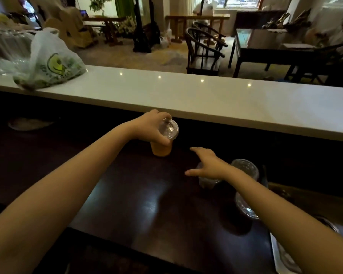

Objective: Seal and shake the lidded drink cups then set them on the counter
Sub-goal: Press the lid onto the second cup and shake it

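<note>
Head view: a person's two bare arms reach forward over a dark glossy wooden worktop (147,204) that runs below a raised white stone counter (206,95)
Counter edge: the white counter's near lip crosses the frame from upper left down to the right, just beyond the left hand (151,125)
Open room on counter: a long bare stretch lies to the right of a white plastic bag with a green print (52,64), which sits at the counter's left end
Open room on worktop: a broad clear patch lies between the two forearms, catching a sheen of light
Left hand: wrapped around the rim and lid of a clear plastic cup with a flat clear lid and orange drink (162,141), fingers curled over the top, thumb against the side
Orange cup position: upright, base on the dark worktop, close under the counter's lip
Orange cup contents: orange liquid shows in the lower part
Right hand (208,165): unclenched, fingers spread and pointing left, holding nothing
Cups on the right: three clear lidded plastic cups (246,167) stand under and beside the right forearm, partly hidden by it; contents look dark, too dim to name
Right edge: a metal tray (281,254) touches the frame's lower right corner
</note>
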